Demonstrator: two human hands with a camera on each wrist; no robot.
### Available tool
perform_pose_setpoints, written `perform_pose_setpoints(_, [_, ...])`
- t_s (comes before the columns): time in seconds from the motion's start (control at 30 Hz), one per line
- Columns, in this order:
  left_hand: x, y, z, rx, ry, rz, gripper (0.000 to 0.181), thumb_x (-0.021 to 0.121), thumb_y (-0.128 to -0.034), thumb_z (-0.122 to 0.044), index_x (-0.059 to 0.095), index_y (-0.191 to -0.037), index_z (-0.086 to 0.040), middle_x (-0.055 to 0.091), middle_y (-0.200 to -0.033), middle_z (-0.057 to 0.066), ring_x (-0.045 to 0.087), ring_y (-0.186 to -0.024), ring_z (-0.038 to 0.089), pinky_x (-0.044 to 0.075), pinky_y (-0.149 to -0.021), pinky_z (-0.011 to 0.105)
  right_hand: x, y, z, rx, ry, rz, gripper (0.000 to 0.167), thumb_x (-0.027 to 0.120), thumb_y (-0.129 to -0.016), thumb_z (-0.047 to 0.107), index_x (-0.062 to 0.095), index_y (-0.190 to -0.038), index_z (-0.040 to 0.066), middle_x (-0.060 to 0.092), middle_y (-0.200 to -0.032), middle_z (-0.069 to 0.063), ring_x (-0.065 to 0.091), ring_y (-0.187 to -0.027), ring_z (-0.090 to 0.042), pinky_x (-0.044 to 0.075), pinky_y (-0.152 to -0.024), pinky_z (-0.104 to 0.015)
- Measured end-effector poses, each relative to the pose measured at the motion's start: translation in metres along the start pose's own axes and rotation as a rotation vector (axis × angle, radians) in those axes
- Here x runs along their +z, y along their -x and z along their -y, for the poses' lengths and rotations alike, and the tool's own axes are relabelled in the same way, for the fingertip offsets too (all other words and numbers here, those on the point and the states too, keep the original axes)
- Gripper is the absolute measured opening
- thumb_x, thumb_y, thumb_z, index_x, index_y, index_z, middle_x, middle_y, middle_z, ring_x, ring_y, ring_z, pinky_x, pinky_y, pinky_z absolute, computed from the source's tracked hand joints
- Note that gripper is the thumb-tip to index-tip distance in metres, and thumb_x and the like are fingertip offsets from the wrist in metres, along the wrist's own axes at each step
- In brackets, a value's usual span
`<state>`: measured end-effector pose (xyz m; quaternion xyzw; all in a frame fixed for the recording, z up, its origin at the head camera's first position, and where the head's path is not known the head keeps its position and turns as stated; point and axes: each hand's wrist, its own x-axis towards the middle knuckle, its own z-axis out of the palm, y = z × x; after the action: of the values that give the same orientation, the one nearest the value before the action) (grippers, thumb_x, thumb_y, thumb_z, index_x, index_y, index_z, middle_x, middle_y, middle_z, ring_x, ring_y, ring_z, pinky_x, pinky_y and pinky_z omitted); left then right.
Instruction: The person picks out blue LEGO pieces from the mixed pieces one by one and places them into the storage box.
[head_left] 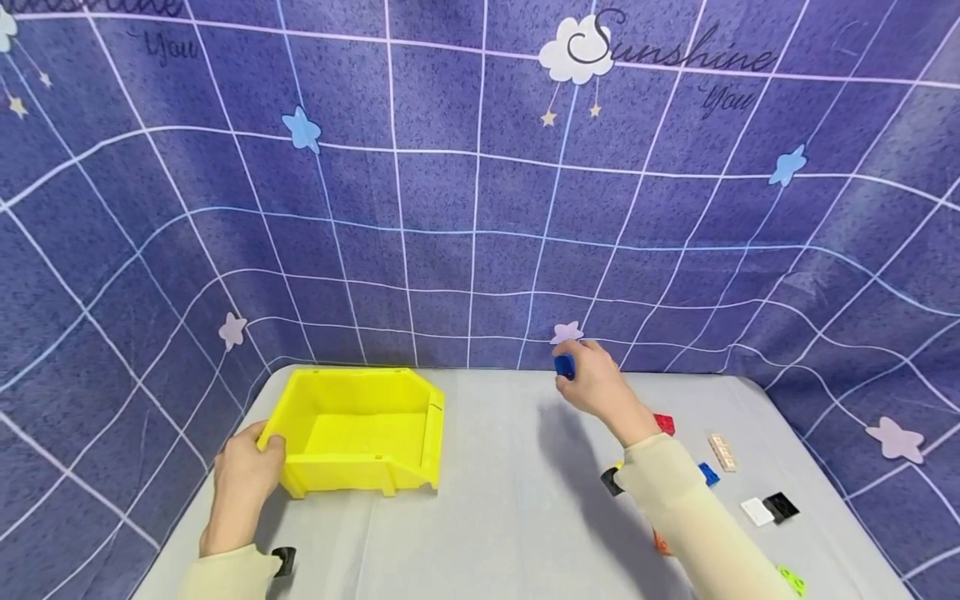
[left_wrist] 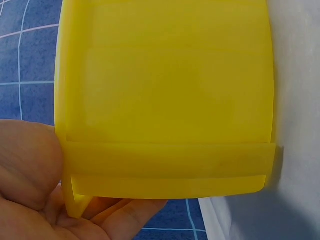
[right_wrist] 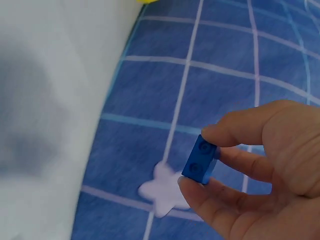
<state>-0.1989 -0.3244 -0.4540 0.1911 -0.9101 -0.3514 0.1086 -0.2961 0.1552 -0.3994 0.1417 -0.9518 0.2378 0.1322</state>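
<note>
A yellow plastic bin (head_left: 363, 473) stands on the left part of the table. At its left rim my left hand (head_left: 247, 467) grips the wall, and the left wrist view shows the thumb on one side of the bin's edge (left_wrist: 165, 160) with fingers behind it. My right hand (head_left: 600, 382) is raised above the table's far edge, to the right of the bin. It pinches a small blue building brick (right_wrist: 200, 160) between thumb and fingertips; two round studs show in the right wrist view.
Loose bricks lie on the right: red (head_left: 664, 424), beige (head_left: 722, 452), blue (head_left: 708, 474), white (head_left: 757, 511), black (head_left: 781, 507), lime green (head_left: 792, 581) and orange (head_left: 662, 543), partly behind the right sleeve. A blue patterned curtain (head_left: 450, 192) surrounds the white table (head_left: 480, 533).
</note>
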Motion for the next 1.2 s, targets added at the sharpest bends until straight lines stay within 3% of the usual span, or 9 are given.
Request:
perform_pose_setpoints(0.5, [0.0,0.002,0.001,-0.013,0.003,0.003,0.05,0.043,-0.1036,-0.018,0.05,-0.145,0.009,0.057,-0.135,0.036,0.059,-0.108,0.043,0.047,-0.088,0.057,0.023,-0.013,0.099,-0.164,-0.104,0.04,0.04,0.075,-0.088,0.017,0.069,-0.128,0.017,0.066,-0.118,-0.014,0.063,-0.097,-0.029,0.056,-0.083,-0.043])
perform_pose_setpoints(0.63, [0.0,0.002,0.0,-0.003,0.0,-0.015,0.05,0.044,-0.103,-0.017,0.051,-0.145,0.009,0.058,-0.135,0.037,0.06,-0.107,0.045,0.047,-0.089,0.059,0.03,-0.014,0.125,-0.213,-0.134,0.09,0.039,0.073,-0.091,0.017,0.067,-0.129,0.017,0.065,-0.127,-0.014,0.063,-0.101,-0.028,0.056,-0.084,-0.041])
perform_pose_setpoints(0.9, [-0.001,0.002,0.0,-0.006,-0.006,-0.018,0.051,0.044,-0.1028,-0.018,0.05,-0.145,0.009,0.057,-0.135,0.037,0.06,-0.104,0.044,0.046,-0.089,0.06,0.048,-0.015,0.168,-0.282,-0.15,0.2,0.039,0.07,-0.096,0.02,0.064,-0.135,0.018,0.062,-0.128,-0.011,0.061,-0.099,-0.021,0.056,-0.082,-0.031])
perform_pose_setpoints(1.07, [0.0,0.002,-0.001,-0.005,0.004,-0.02,0.05,0.044,-0.1022,-0.017,0.051,-0.144,0.009,0.058,-0.134,0.036,0.058,-0.107,0.045,0.045,-0.09,0.06,0.063,-0.018,0.187,-0.329,-0.144,0.258,0.041,0.07,-0.097,0.02,0.063,-0.136,0.016,0.062,-0.123,-0.01,0.059,-0.096,-0.019,0.054,-0.08,-0.025])
perform_pose_setpoints(1.2, [0.001,0.002,-0.001,-0.02,0.01,-0.005,0.05,0.044,-0.1033,-0.018,0.05,-0.145,0.009,0.058,-0.135,0.036,0.059,-0.106,0.041,0.048,-0.085,0.053,0.077,-0.021,0.198,-0.378,-0.125,0.301,0.039,0.07,-0.096,0.015,0.065,-0.134,0.014,0.063,-0.118,-0.008,0.055,-0.094,-0.016,0.051,-0.077,-0.021])
